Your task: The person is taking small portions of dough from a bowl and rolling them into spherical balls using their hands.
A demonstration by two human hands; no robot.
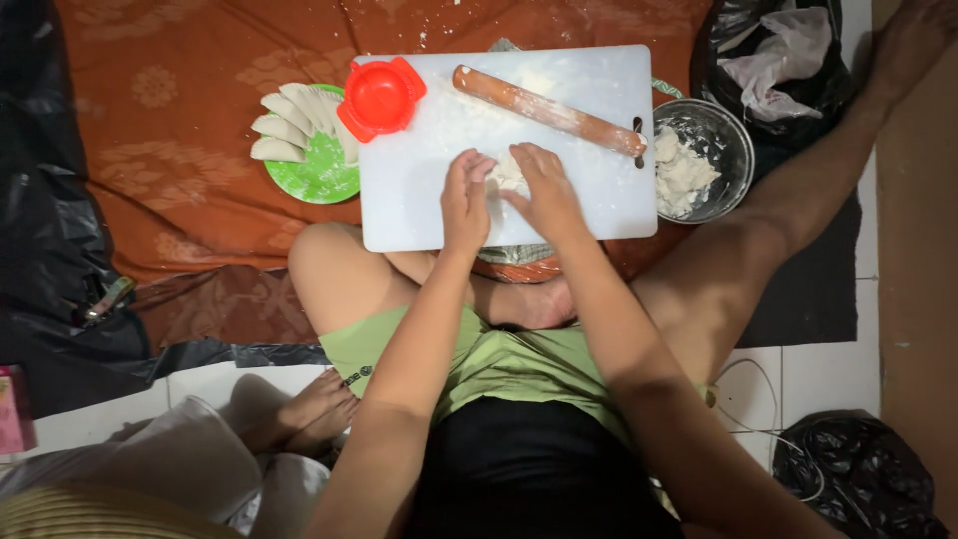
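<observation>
Both forearms are extended from the seated person's lap onto a white cutting board (419,215). Folded dumplings (289,125) are arranged on a green plate (324,178) at the far left, on an orange cloth (180,150). A red dumpling press (380,97) is positioned on the board's left corner. The left hand (463,205) is curled against a dough piece (507,172), with fingers bent around it. The right hand (547,190) is pressed on the dough, fingers bent. A floured rolling pin (549,110) is laid diagonally. More dough is held in a metal bowl (733,140).
</observation>
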